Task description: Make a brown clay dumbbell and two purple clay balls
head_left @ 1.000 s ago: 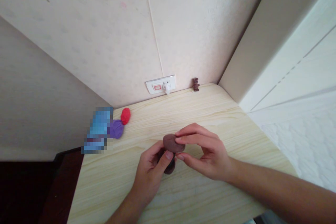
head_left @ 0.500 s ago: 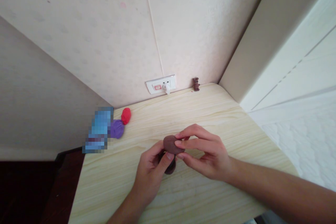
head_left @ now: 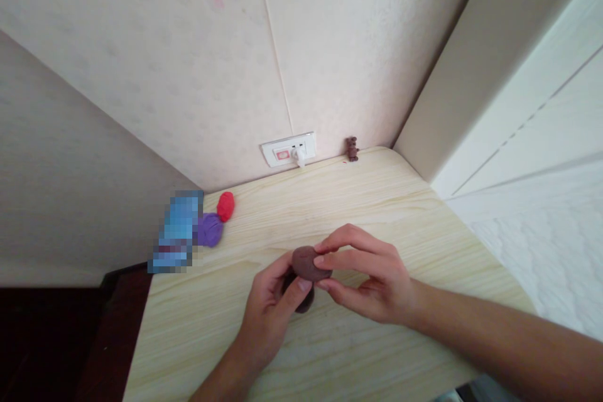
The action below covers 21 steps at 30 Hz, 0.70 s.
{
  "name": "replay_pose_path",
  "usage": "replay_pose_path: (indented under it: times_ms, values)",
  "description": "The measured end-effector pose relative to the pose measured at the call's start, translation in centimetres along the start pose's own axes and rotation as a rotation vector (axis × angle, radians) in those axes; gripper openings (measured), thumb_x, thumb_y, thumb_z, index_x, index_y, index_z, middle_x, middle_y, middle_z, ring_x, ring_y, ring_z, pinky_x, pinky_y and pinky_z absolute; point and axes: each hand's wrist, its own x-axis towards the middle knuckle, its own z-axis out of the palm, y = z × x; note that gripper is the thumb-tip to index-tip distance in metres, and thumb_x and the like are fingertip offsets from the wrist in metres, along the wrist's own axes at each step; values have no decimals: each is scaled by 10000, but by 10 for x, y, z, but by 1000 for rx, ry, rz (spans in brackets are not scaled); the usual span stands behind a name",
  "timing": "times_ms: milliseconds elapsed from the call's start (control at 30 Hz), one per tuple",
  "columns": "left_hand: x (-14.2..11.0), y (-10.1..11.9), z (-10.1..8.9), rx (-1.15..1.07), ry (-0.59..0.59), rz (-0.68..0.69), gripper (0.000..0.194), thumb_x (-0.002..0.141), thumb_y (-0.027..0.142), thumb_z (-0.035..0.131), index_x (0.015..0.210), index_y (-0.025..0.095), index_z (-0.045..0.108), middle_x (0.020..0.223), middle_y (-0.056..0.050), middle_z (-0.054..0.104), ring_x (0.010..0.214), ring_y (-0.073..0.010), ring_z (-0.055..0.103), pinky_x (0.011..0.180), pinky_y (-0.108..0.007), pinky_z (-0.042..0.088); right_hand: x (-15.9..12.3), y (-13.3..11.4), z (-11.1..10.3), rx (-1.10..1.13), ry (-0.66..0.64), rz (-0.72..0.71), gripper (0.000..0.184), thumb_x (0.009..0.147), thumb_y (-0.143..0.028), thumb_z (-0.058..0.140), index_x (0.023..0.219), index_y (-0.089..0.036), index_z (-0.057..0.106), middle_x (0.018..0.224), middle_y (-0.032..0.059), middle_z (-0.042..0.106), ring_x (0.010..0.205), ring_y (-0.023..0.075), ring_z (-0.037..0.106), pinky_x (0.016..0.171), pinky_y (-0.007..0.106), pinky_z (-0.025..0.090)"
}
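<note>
Above the table, brown modelling clay [head_left: 308, 263] is held between both hands. Its upper lump is rounded and slightly flattened, and a darker rounded lump [head_left: 305, 303] shows below it; whether the two are joined is hidden by my thumb. My left hand [head_left: 272, 301] is closed around the lower lump, the thumb lying across the front under the upper one. From the right, my right hand [head_left: 372, 276] pinches the upper lump with its fingertips and thumb.
Purple clay [head_left: 210, 230] and red clay [head_left: 225, 206] lie at the table's [head_left: 188, 326] back left, beside a blurred blue packet [head_left: 179, 229]. A small brown figure [head_left: 352, 149] stands at the back by the wall. Behind the table is a wall socket [head_left: 288, 150] with a plug.
The upper lump looks flatter and more tilted, and my right fingers have shifted slightly on it. My left hand keeps its hold. The camera view has moved a little.
</note>
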Motion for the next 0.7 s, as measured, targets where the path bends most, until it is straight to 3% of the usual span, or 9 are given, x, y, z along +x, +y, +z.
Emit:
replay_pose_path:
  times_ms: [267, 467, 700]
  values:
    - [0, -1, 0, 1, 11, 6, 294, 892, 365, 709, 1148, 226, 750, 815, -21, 676, 681, -109, 546, 610, -187, 446, 0, -3, -1, 100, 4, 65, 396, 770, -117, 797, 1150, -56, 705, 1018, 157, 708, 935, 198, 682, 802, 320, 600]
    - [0, -2, 0, -66, -23, 16, 305, 896, 360, 703, 1162, 215, 741, 796, -26, 653, 601, -86, 476, 535, -180, 400, 0, -4, -1, 131, 3, 73, 319, 798, -82, 767, 1114, -67, 734, 1146, 192, 706, 1040, 216, 698, 893, 338, 601]
    - [0, -2, -1, -53, -18, 8, 289, 891, 368, 707, 1114, 190, 750, 796, -40, 656, 612, -98, 483, 544, -194, 403, -3, -3, 1, 212, -9, 118, 322, 808, -76, 772, 1125, -106, 724, 1126, 160, 723, 1038, 210, 711, 901, 345, 607]
